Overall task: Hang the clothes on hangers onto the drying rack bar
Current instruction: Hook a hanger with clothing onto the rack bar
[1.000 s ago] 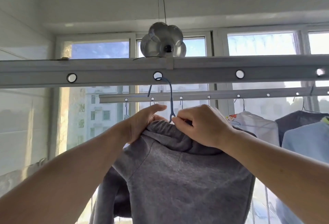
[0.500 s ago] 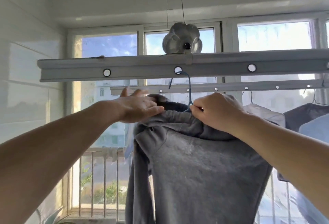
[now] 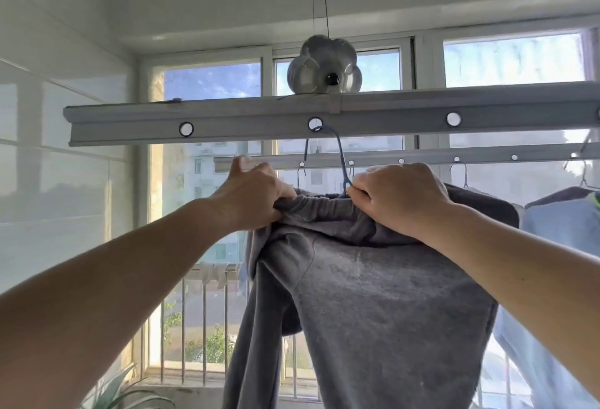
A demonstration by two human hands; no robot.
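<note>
A grey sweatshirt (image 3: 373, 304) hangs on a blue hanger (image 3: 341, 161) whose hook sits in a round hole of the near drying rack bar (image 3: 246, 122). My left hand (image 3: 253, 194) grips the bunched fabric at the garment's left collar. My right hand (image 3: 399, 197) pinches the collar just right of the hanger's neck. One sleeve droops on the left side.
A second rack bar (image 3: 487, 156) farther back carries other hangers with a dark garment (image 3: 561, 195) and a light blue one (image 3: 565, 230) at the right. A silver pulley (image 3: 324, 65) hangs on cables above the near bar. Windows and a railing lie behind.
My left hand went from lying flat on the collar to gripping the fabric. The view has tilted slightly, showing more of the bar's left end.
</note>
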